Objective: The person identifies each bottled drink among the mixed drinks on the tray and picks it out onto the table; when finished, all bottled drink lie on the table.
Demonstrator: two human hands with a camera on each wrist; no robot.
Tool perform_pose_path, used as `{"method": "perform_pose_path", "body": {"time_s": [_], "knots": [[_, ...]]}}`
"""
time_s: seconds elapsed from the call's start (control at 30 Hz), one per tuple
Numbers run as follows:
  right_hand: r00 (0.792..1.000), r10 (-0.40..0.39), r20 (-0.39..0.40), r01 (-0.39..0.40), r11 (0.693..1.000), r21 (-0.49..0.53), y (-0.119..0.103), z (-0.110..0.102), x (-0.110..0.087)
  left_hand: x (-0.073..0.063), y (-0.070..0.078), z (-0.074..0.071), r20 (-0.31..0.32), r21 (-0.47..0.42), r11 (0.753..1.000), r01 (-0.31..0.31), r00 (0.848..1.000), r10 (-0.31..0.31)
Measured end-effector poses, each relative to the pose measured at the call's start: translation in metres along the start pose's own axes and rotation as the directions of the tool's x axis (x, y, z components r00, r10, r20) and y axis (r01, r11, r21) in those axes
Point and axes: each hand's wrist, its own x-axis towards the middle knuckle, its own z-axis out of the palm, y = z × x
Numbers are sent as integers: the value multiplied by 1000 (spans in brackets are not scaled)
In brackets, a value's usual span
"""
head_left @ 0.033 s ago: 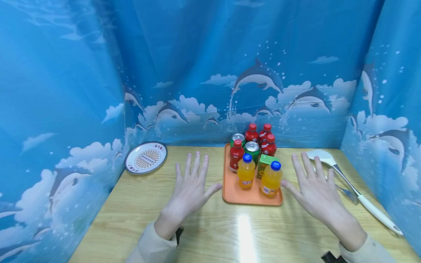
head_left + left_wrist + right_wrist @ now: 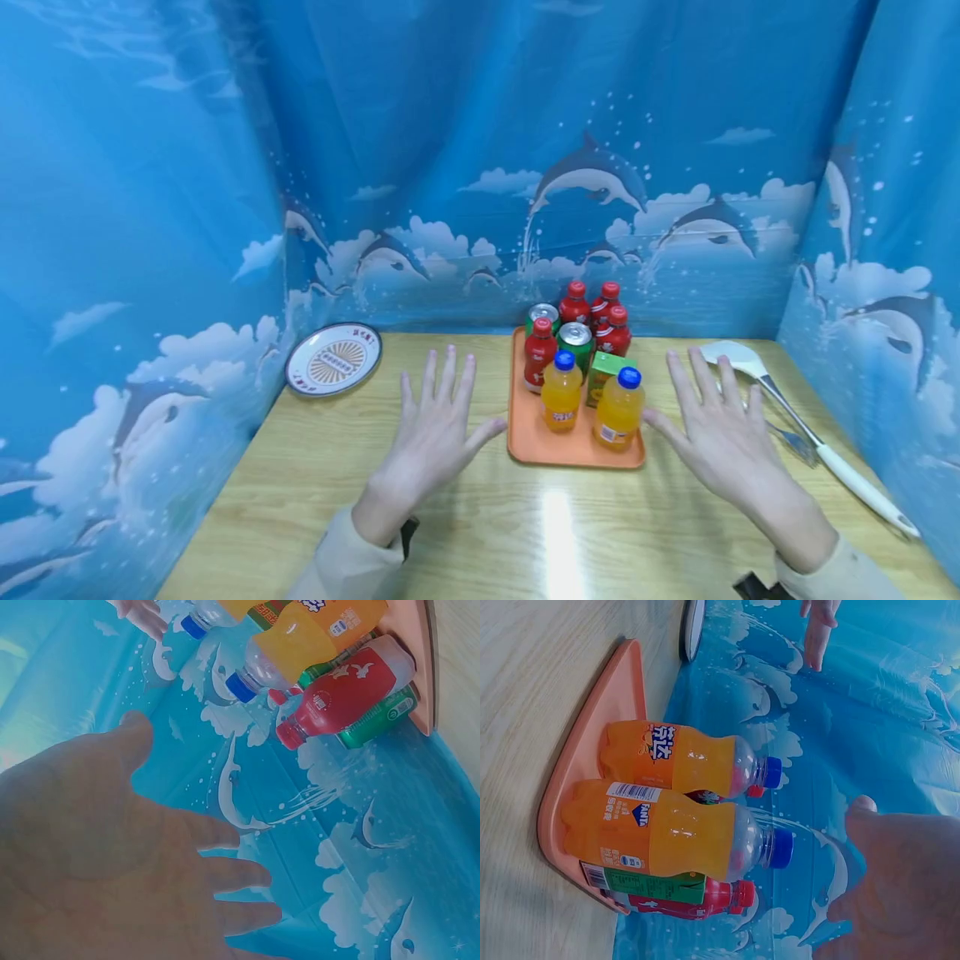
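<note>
My left hand (image 2: 431, 442) is held palm down with fingers spread, left of an orange tray (image 2: 536, 446). On the tray's other side my right hand (image 2: 727, 437) spreads its fingers the same way, its thumb beside the nearer orange soda bottle (image 2: 617, 412). Neither hand holds anything. A second orange soda bottle (image 2: 682, 757) with a blue cap stands next to the first. Behind them are a green drink carton (image 2: 598, 379), a red bottle (image 2: 538, 357), a green can (image 2: 576, 354), another can (image 2: 542, 317) and several more red bottles (image 2: 613, 333).
A white plate (image 2: 300, 358) with a dark rim leans at the back left corner against the curtain. At the right lies a white-handled utensil (image 2: 858, 483) with a broad white head, beside a fork (image 2: 797, 446). A blue dolphin-print curtain (image 2: 420, 167) encloses the wooden table.
</note>
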Motion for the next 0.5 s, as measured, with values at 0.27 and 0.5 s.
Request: {"method": "perform_pose_path", "body": {"time_s": [0.27, 0.5], "knots": [[994, 93, -62, -80, 979, 189, 30, 6, 41, 30, 1, -7, -233, -204, 972, -119, 970, 70], [987, 123, 108, -151, 939, 309, 67, 45, 87, 71, 12, 26, -196, -510, 844, -166, 978, 74]]}}
